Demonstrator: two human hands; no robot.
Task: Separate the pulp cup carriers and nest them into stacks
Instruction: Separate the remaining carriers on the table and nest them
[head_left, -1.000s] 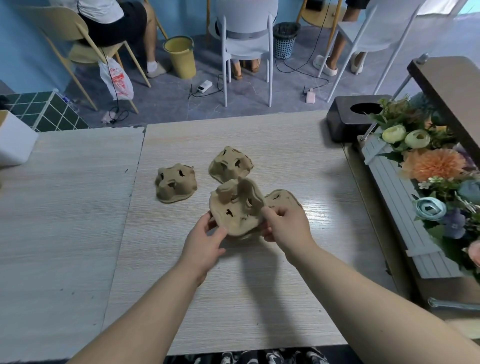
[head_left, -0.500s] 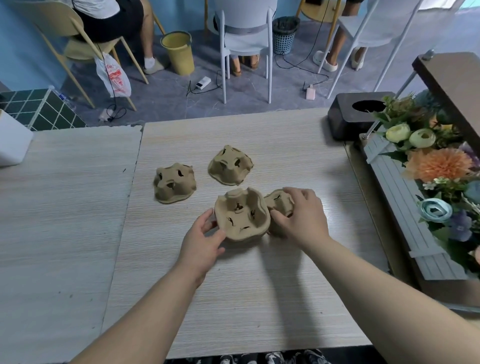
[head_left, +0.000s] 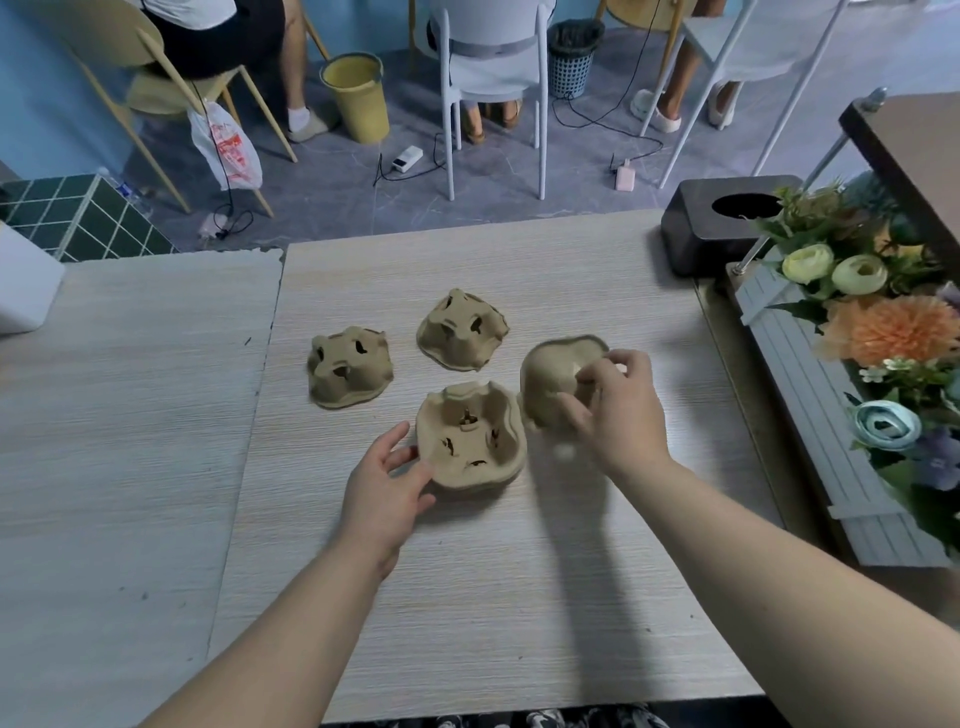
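Lying on a pale wood-grain table (head_left: 467, 597) are four pulp cup carriers. Farthest left, an inverted carrier (head_left: 349, 368) rests cups-down, untouched. To its right and slightly farther off, a second inverted carrier (head_left: 462, 330) sits likewise, apart from both hands. Nearer the viewer, an upright carrier (head_left: 470, 436) sits cups-up on the table; the left hand (head_left: 384, 491) rests against its left rim, fingers relaxed and nearly straight, thumb touching the edge, not gripping. Immediately right of it, a tilted carrier (head_left: 550, 374) is raised on edge, its hollow side turned toward the right hand (head_left: 618, 410), which grips it with curled fingers and thumb; motion blur obscures the exact finger placement. The tilted carrier's lower edge stands just beside the upright carrier; contact cannot be confirmed. Along the right side stand a dark box (head_left: 696, 239) with a round hole and an arrangement of artificial flowers (head_left: 878, 322).
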